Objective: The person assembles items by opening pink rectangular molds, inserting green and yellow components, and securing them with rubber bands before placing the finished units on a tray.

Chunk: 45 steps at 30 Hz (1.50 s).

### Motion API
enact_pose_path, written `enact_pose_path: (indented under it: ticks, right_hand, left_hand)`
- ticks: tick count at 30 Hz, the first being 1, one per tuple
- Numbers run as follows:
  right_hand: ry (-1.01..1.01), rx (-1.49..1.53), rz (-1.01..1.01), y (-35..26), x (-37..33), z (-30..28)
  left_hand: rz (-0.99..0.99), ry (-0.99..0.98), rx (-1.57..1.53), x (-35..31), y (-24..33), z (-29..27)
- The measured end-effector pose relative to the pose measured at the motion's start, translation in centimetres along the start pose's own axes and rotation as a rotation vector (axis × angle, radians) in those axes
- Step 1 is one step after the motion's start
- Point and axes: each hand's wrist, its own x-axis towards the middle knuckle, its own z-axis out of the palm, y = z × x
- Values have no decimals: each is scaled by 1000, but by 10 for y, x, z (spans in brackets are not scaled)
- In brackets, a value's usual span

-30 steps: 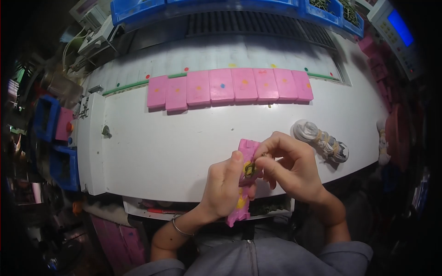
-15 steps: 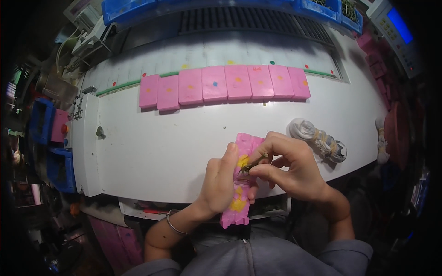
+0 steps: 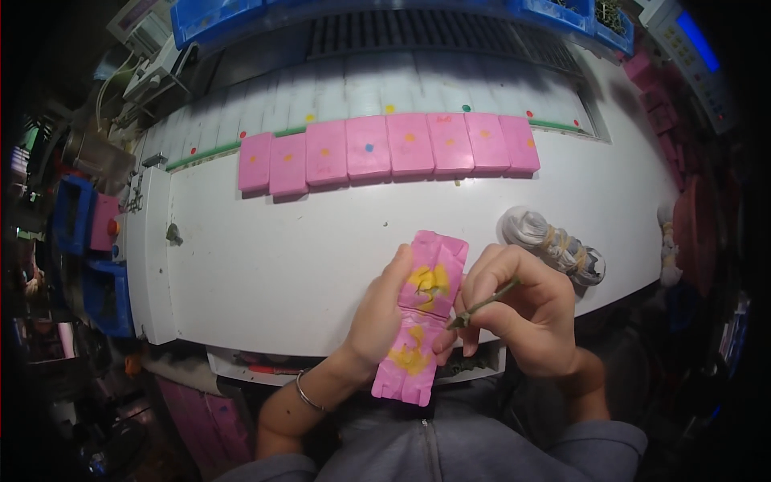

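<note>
The left hand (image 3: 376, 320) is clasping the open mold (image 3: 422, 314), the right hand (image 3: 532, 320) is pinching a green stem (image 3: 499, 294) just right of it, and the mold's long axis is pointing toward pink blocks (image 3: 389, 146) beyond it on the table (image 3: 297, 245).

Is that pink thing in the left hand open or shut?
Open: the pink thing lies unfolded in the left hand, both yellow-marked inner faces showing.

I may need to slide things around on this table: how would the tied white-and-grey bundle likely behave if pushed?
The bundle would probably squash a little, as it looks creased like fabric. Its rounded, elongated shape might let it roll. The tan bands around it should help hold it together.
</note>
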Motion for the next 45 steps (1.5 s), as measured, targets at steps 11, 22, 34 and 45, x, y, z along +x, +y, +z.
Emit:
enact_pose_path:
  ticks: [11,22,34,45]
  right_hand:
    - [132,63,-105,14,-18,8]
    - [241,-14,-104,13,-21,15]
    - [324,-750,-361,20,-24,17]
    - [-271,-746,387,6,-7,-4]
  left_hand:
    - [945,180,895,-37,5,18]
    - [932,194,862,-41,3,15]
    - [706,133,682,-37,-1,8]
    - [709,165,840,-37,6,-10]
